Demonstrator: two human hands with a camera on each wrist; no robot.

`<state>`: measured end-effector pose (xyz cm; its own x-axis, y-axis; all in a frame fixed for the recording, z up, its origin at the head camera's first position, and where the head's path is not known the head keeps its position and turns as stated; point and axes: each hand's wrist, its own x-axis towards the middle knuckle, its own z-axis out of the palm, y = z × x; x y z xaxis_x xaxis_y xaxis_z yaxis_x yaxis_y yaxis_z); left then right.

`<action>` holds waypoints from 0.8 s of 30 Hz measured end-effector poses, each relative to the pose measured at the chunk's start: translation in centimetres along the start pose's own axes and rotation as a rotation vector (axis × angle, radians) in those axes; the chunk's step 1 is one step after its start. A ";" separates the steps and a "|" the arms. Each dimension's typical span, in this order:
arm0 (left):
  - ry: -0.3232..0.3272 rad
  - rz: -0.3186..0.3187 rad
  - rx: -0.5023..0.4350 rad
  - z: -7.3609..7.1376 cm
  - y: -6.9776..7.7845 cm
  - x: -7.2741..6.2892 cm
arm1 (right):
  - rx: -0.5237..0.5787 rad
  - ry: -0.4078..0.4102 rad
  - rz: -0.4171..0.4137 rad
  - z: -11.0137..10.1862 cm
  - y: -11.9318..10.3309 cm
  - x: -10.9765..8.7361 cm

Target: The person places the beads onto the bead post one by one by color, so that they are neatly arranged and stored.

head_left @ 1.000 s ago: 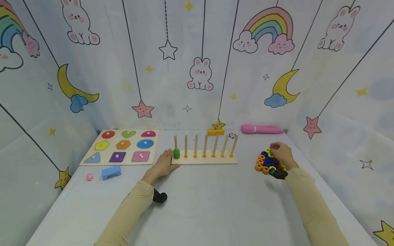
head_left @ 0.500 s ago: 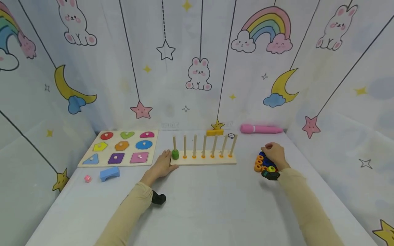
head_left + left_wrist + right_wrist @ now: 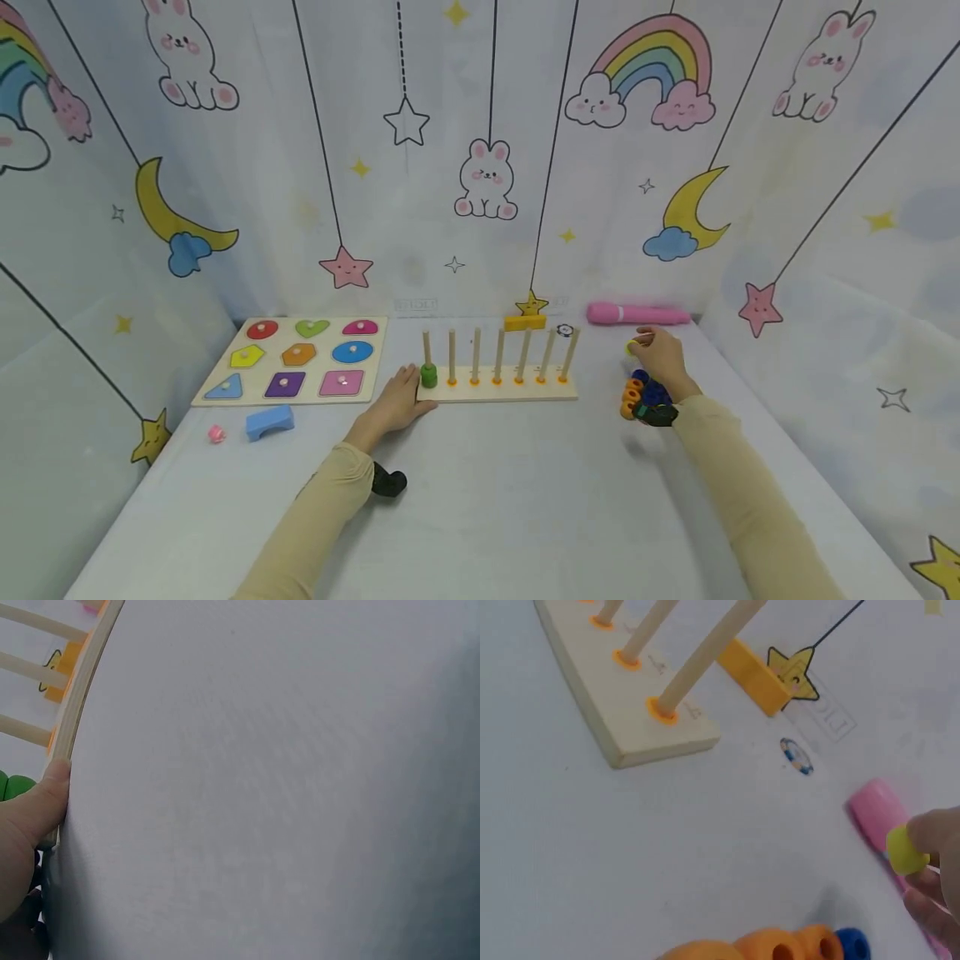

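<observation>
White table [image 3: 510, 500] with a shape puzzle [image 3: 313, 368] at 10 o'clock, a wooden peg board [image 3: 498, 395] at 12.

The left hand [image 3: 393, 398], fingers relaxed, rests against the peg board's 9 o'clock end; the right hand [image 3: 660, 358] is at 2 o'clock, near an orange-and-blue bead heap [image 3: 651, 390]. Green beads [image 3: 428, 377] circle the 9 o'clock peg — and the right fingertips pinch one yellow bead [image 3: 906, 851].
</observation>
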<state>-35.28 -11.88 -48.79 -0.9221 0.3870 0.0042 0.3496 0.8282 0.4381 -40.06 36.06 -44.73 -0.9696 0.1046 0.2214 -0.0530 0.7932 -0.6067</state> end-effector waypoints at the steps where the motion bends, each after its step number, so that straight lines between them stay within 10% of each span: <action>1: -0.005 -0.004 0.005 0.0 0.0 0.0 | 0.017 -0.013 -0.020 -0.1 -0.4 0.2; 24: -0.023 -0.020 0.011 -0.2 -0.1 0.3 | 0.326 -0.074 -0.420 3.3 -17.6 2.9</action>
<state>-35.58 -11.93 -48.67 -0.9248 0.3796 -0.0254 0.3331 0.8403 0.4277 -42.72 20.43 -35.93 -0.8625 -0.2337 0.4489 -0.5001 0.5292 -0.6854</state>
